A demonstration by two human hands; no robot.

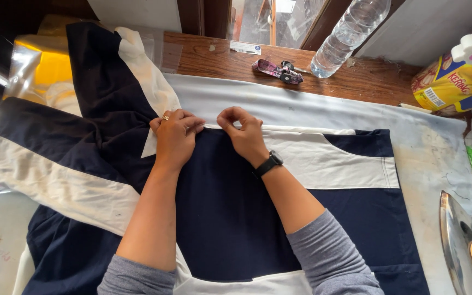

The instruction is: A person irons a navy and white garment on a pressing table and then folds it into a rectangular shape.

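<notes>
**Both hands pinch a garment's far edge on a padded board**

Grey sleeves come up from the near edge, and past them a navy-and-white garment point(230, 218) lies spread flat across the middle of a pale, stained pressing surface point(432, 158). At its far edge the left hand point(174, 136), with a ring on one finger, and the right hand point(242, 134), with a black watch at the wrist, sit just beside each other, fingers curled shut and pinching the white edging. One white-banded part of the garment trails off to the far left.

Beyond the padding runs a wooden ledge point(367, 79) under a window. On it rests a clear plastic bottle point(350, 33), tilted, what it holds unclear, with a small patterned clip-like tool point(277, 71) near it. Far right sits a yellow packet point(454, 84). An iron's metal soleplate point(457, 246) stands at the near right. A yellow cushion in clear wrap point(42, 68) lies far left.
</notes>
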